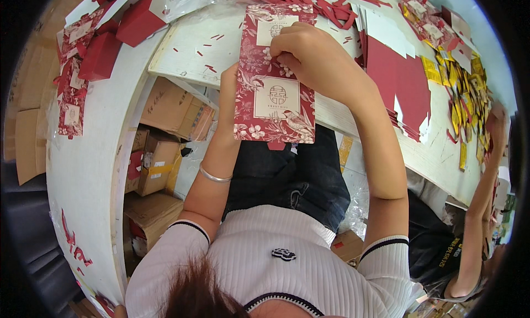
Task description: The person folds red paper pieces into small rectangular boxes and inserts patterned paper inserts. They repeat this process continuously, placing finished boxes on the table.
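Note:
A long red printed carton [275,129], flat-looking, with pale flowers, birds and cream square panels, is held up over my lap at the table's front edge. My left hand [229,78] holds it from behind along its left edge; most of its fingers are hidden by the carton. Across the carton's middle, my right hand [298,50] rests with curled fingers pressed together near the fold between the panels. What those fingertips pinch, if anything, is hidden. A small red tab [276,146] sticks out under the carton's lower edge.
Red ribbons [326,1] lie at the table's far side. Stacked red card blanks [389,81] and yellow sachets [455,92] are to the right, near another person's arm [480,207]. Red boxes [143,17] stand at left. Brown cartons [171,108] sit under the table.

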A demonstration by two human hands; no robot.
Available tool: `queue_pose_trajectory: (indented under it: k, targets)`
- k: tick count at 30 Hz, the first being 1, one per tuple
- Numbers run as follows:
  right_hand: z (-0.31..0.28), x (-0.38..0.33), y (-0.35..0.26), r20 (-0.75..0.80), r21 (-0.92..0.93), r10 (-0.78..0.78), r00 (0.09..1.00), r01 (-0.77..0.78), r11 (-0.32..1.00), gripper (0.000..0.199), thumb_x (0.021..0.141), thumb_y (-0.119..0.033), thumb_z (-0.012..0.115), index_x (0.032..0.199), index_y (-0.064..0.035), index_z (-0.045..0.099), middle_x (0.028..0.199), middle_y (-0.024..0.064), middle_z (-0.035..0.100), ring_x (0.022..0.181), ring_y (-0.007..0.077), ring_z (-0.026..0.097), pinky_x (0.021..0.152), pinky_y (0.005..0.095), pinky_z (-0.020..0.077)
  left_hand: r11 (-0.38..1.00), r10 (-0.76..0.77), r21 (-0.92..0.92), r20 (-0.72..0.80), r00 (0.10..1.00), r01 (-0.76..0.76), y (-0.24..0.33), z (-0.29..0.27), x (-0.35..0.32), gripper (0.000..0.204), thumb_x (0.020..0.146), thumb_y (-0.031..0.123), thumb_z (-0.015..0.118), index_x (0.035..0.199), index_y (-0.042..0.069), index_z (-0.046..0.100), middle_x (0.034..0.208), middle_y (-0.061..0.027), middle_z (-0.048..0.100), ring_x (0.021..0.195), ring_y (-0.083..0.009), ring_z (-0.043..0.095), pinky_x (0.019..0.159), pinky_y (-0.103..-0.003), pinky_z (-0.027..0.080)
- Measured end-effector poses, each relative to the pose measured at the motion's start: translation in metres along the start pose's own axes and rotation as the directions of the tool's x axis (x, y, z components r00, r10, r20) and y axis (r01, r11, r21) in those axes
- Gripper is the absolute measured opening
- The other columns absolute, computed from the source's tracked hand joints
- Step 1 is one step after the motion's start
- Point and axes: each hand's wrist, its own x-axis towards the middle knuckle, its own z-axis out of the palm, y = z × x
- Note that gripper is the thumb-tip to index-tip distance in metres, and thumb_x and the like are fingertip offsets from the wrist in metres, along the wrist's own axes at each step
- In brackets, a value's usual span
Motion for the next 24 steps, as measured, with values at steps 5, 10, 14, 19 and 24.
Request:
queue_pose_trajectory:
  k: [5,10,14,19,24]
  targets:
    - [-0.006,-0.008,0.004,-0.155,-0.088,-0.004,0.988,-0.010,0.996,0.009,0.072,-0.004,0.061,0.080,0.0000,0.059,0.073,0.0111,0.056,0.072,0.0257,0.054,0.062,0.0331,0.0431,0.975,0.127,0.180,0.020,0.992,-0.128,-0.003,0.000,0.007,0.017,0.086,0.007,0.047,0.096,-0.005,0.054,0.088,-0.0073,0.061,0.072,-0.0097,0.060,0.061,-0.022,0.052]
    - [-0.005,-0.023,0.021,-0.101,0.167,0.128,0.987,-0.110,0.980,0.009,0.077,-0.006,0.061,0.082,-0.0005,0.057,0.072,0.0062,0.053,0.067,0.0167,0.050,0.060,0.0276,0.0402,0.974,0.123,0.180,0.066,0.990,-0.133,-0.003,0.006,0.008,0.017,0.086,0.006,0.048,0.096,-0.005,0.054,0.088,-0.0079,0.061,0.072,-0.0099,0.061,0.060,-0.022,0.052]
    - [-0.002,-0.023,0.024,-0.026,0.375,0.187,0.982,-0.164,0.912,0.006,0.078,-0.002,0.058,0.083,-0.0006,0.056,0.075,0.0040,0.053,0.070,0.0124,0.050,0.062,0.0246,0.0409,0.987,0.060,0.145,0.110,0.992,-0.075,-0.001,0.007,0.007,0.016,0.085,0.006,0.049,0.096,-0.005,0.055,0.088,-0.0083,0.061,0.072,-0.0100,0.061,0.059,-0.022,0.052]
    - [-0.002,-0.021,0.026,0.015,0.370,0.193,0.981,-0.185,0.910,0.008,0.078,0.001,0.057,0.086,-0.0008,0.056,0.079,0.0040,0.055,0.071,0.0115,0.052,0.065,0.0236,0.0424,0.994,0.006,0.103,0.141,0.990,-0.020,0.005,0.009,0.005,0.016,0.085,0.006,0.049,0.097,-0.005,0.054,0.088,-0.0087,0.061,0.072,-0.0097,0.061,0.059,-0.022,0.052]
    - [-0.004,-0.019,0.025,-0.055,0.351,0.075,0.996,-0.051,0.935,0.009,0.077,0.002,0.056,0.086,-0.0007,0.057,0.083,0.0066,0.058,0.074,0.0153,0.054,0.066,0.0244,0.0438,0.991,0.058,0.116,0.070,0.996,-0.066,0.001,0.011,0.002,0.016,0.085,0.006,0.049,0.097,-0.005,0.054,0.088,-0.0081,0.061,0.072,-0.0092,0.060,0.059,-0.022,0.052]
